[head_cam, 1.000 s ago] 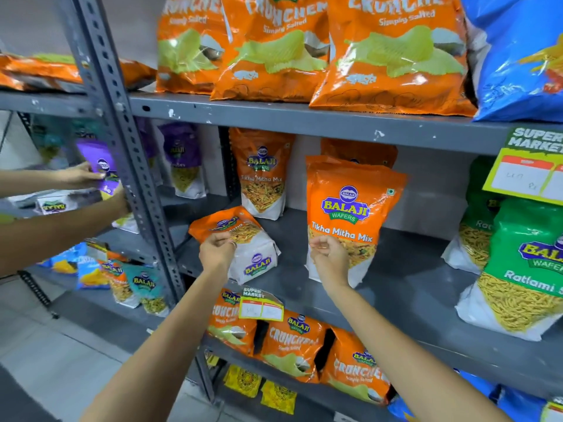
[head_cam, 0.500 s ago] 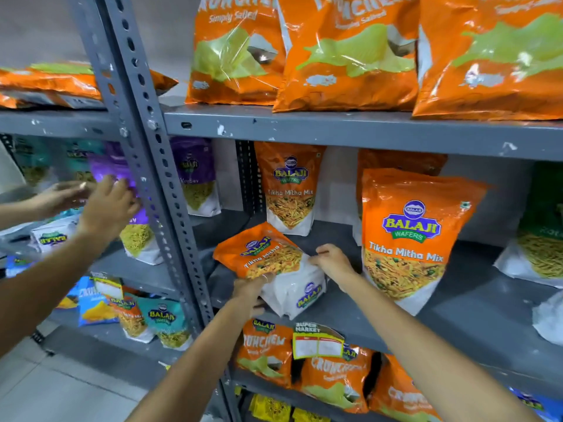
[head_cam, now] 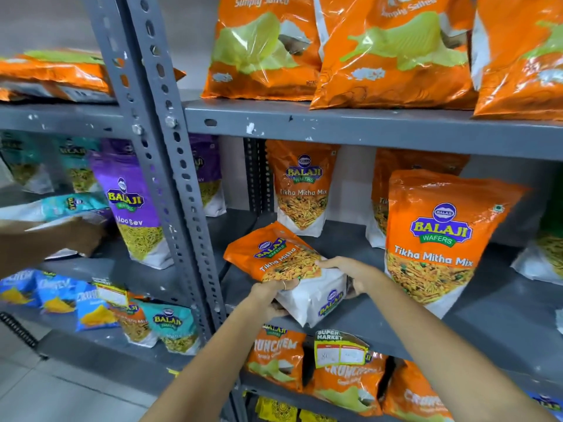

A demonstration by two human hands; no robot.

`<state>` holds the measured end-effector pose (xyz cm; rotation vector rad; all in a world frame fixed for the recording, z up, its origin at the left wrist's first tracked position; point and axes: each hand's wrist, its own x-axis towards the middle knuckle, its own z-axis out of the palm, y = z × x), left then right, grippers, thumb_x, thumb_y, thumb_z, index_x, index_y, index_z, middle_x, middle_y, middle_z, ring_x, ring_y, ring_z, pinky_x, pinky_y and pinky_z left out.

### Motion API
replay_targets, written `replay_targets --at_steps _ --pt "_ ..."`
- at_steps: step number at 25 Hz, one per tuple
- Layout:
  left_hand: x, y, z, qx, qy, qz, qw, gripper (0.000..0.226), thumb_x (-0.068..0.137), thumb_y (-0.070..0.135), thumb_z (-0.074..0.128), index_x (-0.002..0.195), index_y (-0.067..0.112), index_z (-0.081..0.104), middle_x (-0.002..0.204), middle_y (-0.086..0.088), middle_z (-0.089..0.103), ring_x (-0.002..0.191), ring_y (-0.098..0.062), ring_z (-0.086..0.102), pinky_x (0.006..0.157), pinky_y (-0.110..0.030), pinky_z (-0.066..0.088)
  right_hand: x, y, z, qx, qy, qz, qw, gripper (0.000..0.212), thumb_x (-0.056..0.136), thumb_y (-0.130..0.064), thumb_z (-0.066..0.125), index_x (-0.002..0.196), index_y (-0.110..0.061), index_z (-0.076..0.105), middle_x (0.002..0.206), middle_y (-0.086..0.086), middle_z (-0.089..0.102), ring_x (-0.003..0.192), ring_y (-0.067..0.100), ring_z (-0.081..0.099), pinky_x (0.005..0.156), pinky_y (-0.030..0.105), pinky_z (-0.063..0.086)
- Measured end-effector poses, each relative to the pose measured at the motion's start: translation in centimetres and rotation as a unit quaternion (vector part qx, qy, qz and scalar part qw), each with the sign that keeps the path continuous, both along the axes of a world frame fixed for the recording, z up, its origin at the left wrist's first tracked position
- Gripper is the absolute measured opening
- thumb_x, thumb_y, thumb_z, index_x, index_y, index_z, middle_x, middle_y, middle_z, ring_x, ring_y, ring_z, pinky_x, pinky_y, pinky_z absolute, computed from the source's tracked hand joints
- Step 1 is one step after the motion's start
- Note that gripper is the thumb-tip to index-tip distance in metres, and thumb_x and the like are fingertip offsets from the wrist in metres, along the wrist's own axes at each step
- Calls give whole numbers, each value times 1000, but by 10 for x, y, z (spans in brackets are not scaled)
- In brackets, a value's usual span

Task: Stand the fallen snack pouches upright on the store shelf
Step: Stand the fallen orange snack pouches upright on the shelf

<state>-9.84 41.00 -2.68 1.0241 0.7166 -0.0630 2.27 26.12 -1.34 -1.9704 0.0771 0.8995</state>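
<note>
The left hand (head_cam: 271, 295) was moved off the top of the fallen Tikha Mitha Mix pouch (head_cam: 289, 269) and was closed on the pouch's lower left edge, at the white base. The right hand (head_cam: 350, 274) was taken off the upright pouch (head_cam: 432, 239) at the right — first brought to the fallen pouch's top edge, then wrapped around its right side. The fallen pouch was found tilted up off the shelf (head_cam: 380, 318), orange top raised toward the upper left, where before it had lain flatter. At the left bay, another person's hand (head_cam: 80, 236) was lowered from the purple pouch (head_cam: 134, 205) — the purple pouch was left standing upright.
</note>
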Motion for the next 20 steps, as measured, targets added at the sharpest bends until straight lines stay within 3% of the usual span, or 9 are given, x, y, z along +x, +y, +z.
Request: replay_targets --at_steps 2,7,10,13,16,20 --pt "-5 -1 3 3 -14 -3 1000 65 66 0 75 125 3 50 125 -17 58 113 -38 55 89 -50 47 -2 -2 0 12 1 9 1000 39 60 -50 76 73 -15 62 72 6 68 71 20 63 64 28 50" --pt "-17 -8 11 28 -41 51 997 49 67 -7 71 112 7 56 108 -13 63 95 -34 59 81 -47 48 -13 -6 10 72 -17 46 996 26 66 -33 78 70 -13 61 66 6 64 62 22 61 59 31 51" --pt "-24 -10 19 62 -66 110 990 56 67 -9 71 117 11 52 110 -11 62 96 -30 58 76 -39 47 -23 -10 15 142 -31 65 987 12 66 -18 80 65 -11 69 65 5 70 61 20 67 54 28 53" --pt "-36 -7 27 126 -119 124 977 56 66 -12 70 113 15 55 107 -9 64 95 -28 59 69 -34 48 -35 -12 14 188 -78 77 976 32 63 -11 81 92 -8 67 95 9 71 92 24 66 74 33 53" --pt "-46 -3 36 166 -170 128 963 52 65 -16 68 101 20 57 101 -8 66 97 -29 60 82 -42 51 -47 -13 9 231 -119 75 963 37 57 -8 84 86 -17 63 97 4 70 95 22 64 84 37 52" --pt "-49 1 41 191 -212 99 953 51 64 -24 63 99 12 56 93 -7 66 97 -30 59 83 -46 52 -57 -12 1 250 -153 52 955 44 54 -5 85 84 -23 59 89 -5 67 86 8 61 70 23 50"
